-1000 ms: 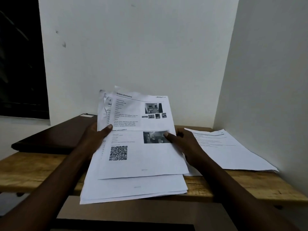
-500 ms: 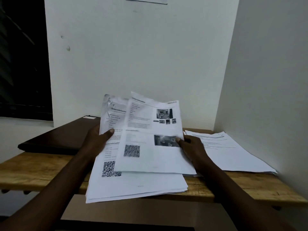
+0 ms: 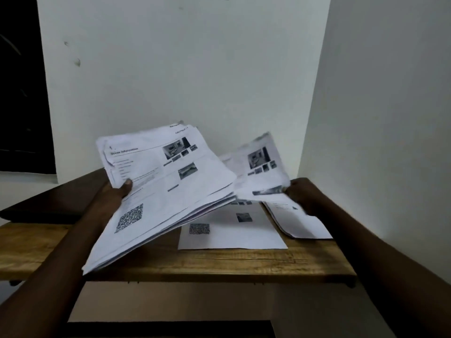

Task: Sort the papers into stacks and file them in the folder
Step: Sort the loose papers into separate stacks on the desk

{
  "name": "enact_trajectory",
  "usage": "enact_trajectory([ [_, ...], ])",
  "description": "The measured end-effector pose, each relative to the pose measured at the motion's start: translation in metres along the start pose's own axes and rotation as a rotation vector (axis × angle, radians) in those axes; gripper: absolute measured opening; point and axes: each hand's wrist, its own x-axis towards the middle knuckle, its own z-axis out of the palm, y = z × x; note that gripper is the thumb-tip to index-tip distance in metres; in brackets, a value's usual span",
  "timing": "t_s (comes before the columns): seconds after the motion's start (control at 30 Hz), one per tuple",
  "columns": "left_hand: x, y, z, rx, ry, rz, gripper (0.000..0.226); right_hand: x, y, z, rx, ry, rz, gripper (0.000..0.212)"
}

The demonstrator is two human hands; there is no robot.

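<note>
My left hand grips a thick bundle of printed papers by its left edge, thumb on top, holding it tilted above the wooden table. My right hand pinches a single printed sheet by its right edge; the sheet is blurred and lifted clear of the bundle. Below them a sheet with a QR code lies flat on the table. A second stack of papers lies at the right by the wall. A dark brown folder lies at the back left.
White walls close the table in at the back and on the right. A dark window fills the far left. The table's front edge runs across the middle, with a dark surface below it.
My right hand has pulled the top sheet off the bundle and carried it to the right. My left hand has raised and tilted the bundle, uncovering a sheet lying on the table.
</note>
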Motion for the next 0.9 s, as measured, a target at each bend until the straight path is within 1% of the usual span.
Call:
enact_trajectory([
  [0.07, 0.003, -0.002, 0.001, 0.015, -0.024, -0.041, 0.042, -0.005, 0.0, 0.014, -0.008, -0.027, -0.017, 0.022],
  [0.1, 0.004, -0.003, 0.0, 0.022, -0.012, -0.028, 0.042, -0.009, -0.001, 0.022, -0.03, -0.054, -0.023, 0.023],
  [0.2, 0.002, -0.001, 0.004, 0.036, -0.015, -0.052, 0.042, -0.024, -0.007, 0.04, -0.174, -0.114, -0.05, 0.022],
  [0.27, -0.001, 0.0, 0.005, 0.039, -0.036, -0.039, 0.042, -0.029, -0.007, 0.048, -0.311, -0.09, -0.098, 0.018],
  [0.33, -0.003, 0.001, 0.009, 0.034, -0.046, -0.06, 0.041, -0.035, -0.006, 0.054, -0.387, -0.035, -0.124, 0.019],
  [0.43, -0.006, 0.003, 0.017, 0.033, -0.038, -0.097, 0.039, -0.046, -0.006, 0.057, -0.474, 0.038, -0.155, 0.035],
  [0.47, -0.009, 0.006, 0.02, 0.037, -0.031, -0.094, 0.038, -0.048, -0.006, 0.057, -0.488, 0.053, -0.166, 0.037],
  [0.53, -0.015, 0.011, 0.023, 0.051, -0.046, -0.096, 0.038, -0.05, -0.006, 0.057, -0.494, 0.045, -0.171, 0.035],
  [0.6, -0.016, 0.011, 0.022, 0.08, -0.041, -0.092, 0.037, -0.049, -0.01, 0.057, -0.485, 0.066, -0.172, 0.027],
  [0.63, -0.015, 0.01, 0.021, 0.071, -0.042, -0.101, 0.035, -0.05, -0.012, 0.057, -0.452, 0.102, -0.187, 0.024],
  [0.67, -0.015, 0.011, 0.02, 0.055, -0.033, -0.101, 0.034, -0.052, -0.015, 0.058, -0.37, 0.136, -0.22, 0.028],
  [0.7, -0.016, 0.011, 0.019, 0.044, -0.03, -0.105, 0.031, -0.055, -0.02, 0.06, -0.225, 0.133, -0.26, 0.036],
  [0.73, -0.016, 0.012, 0.019, 0.035, -0.033, -0.109, 0.028, -0.058, -0.026, 0.061, -0.032, 0.076, -0.277, 0.043],
  [0.77, -0.016, 0.012, 0.02, 0.023, -0.046, -0.112, 0.025, -0.064, -0.034, 0.064, 0.166, -0.027, -0.271, 0.046],
  [0.8, -0.017, 0.012, 0.021, 0.015, -0.049, -0.115, 0.024, -0.069, -0.041, 0.067, 0.31, -0.125, -0.243, 0.046],
  [0.83, -0.019, 0.014, 0.022, 0.005, -0.05, -0.114, 0.022, -0.071, -0.047, 0.072, 0.393, -0.204, -0.233, 0.046],
  [0.9, -0.021, 0.015, 0.024, -0.03, -0.051, -0.1, 0.022, -0.072, -0.054, 0.083, 0.428, -0.258, -0.26, 0.048],
])
